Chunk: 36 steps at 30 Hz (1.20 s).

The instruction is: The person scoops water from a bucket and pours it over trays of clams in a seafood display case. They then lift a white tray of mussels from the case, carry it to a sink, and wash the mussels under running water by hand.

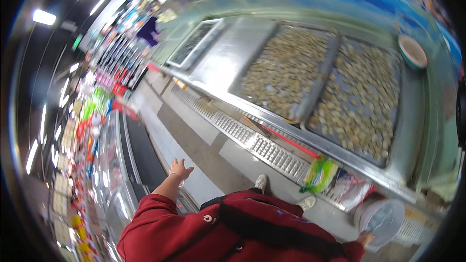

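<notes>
I've got the left hand (180, 169) here, fingers spread wide in mid-air, right hand (366, 237) at the pale bucket's (388, 217) rim, grip I can't tell

Your left hand (179, 169) hung splayed, your right hand (367, 238) gripped a whitish bucket (365, 213), shellfish (286, 65) lay in two trays (323, 82)

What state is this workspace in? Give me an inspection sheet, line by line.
Surface: steel counter, bearing two trays of shellfish.
Job's things: bucket, low by the counter's front.
Clutter: green packet and red stick low along the front; bowl at the counter's far right.
Hands: left hand open, empty; right hand at the bucket's rim, grip unclear.
Cables: nothing seen.
Surroundings: blurred shelves, ceiling lights.
</notes>
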Each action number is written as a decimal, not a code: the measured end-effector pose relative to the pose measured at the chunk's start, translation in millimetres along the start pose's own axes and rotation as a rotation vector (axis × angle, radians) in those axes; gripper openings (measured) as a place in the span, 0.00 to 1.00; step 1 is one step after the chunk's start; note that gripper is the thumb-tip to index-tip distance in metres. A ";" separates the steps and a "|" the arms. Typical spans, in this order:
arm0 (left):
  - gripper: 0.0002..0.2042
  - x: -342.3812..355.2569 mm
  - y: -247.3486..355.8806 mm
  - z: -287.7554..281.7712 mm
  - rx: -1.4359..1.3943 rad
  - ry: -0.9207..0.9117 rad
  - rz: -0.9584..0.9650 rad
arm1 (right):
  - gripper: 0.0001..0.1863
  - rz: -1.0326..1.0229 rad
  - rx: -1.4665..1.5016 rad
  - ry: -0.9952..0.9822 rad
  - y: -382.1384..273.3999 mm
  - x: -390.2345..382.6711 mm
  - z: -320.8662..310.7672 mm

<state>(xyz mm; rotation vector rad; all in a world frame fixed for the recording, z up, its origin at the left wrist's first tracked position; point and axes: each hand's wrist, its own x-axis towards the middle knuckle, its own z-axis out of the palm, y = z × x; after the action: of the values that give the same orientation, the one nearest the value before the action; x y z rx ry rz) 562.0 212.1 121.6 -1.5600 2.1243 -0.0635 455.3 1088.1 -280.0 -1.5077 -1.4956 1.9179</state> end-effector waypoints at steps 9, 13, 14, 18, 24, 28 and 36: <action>0.35 125.0 -381.5 190.9 -0.262 -0.447 -0.355 | 0.22 0.071 -1.046 -1.096 141.4 -490.4 241.6; 0.30 193.6 -472.7 281.9 -0.588 -0.553 -0.437 | 0.23 -0.120 -1.282 -1.496 212.3 -698.5 357.2; 0.31 185.5 -459.6 310.8 -0.649 -0.541 -0.522 | 0.24 -0.162 -1.378 -1.555 225.3 -731.7 389.0; 0.33 291.8 -544.7 321.3 -0.897 -0.453 -0.606 | 0.26 -0.276 -1.360 -1.658 290.3 -859.3 500.3; 0.37 361.8 -558.9 359.5 -0.965 -0.411 -0.724 | 0.19 -0.332 -1.140 -1.836 331.0 -1078.2 624.5; 0.36 418.2 -533.8 331.6 -0.944 -0.549 -0.837 | 0.18 -0.348 -1.091 -1.862 353.7 -1161.5 730.5; 0.32 636.1 -473.9 214.4 -1.034 -0.683 -0.815 | 0.18 -0.409 -1.051 -1.880 395.3 -1286.5 1039.8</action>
<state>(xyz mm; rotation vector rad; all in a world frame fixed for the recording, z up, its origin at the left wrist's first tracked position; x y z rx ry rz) 930.5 -472.6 -144.0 -2.4067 0.8507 1.2530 261.2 -576.0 12.6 1.3335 -3.2275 2.0712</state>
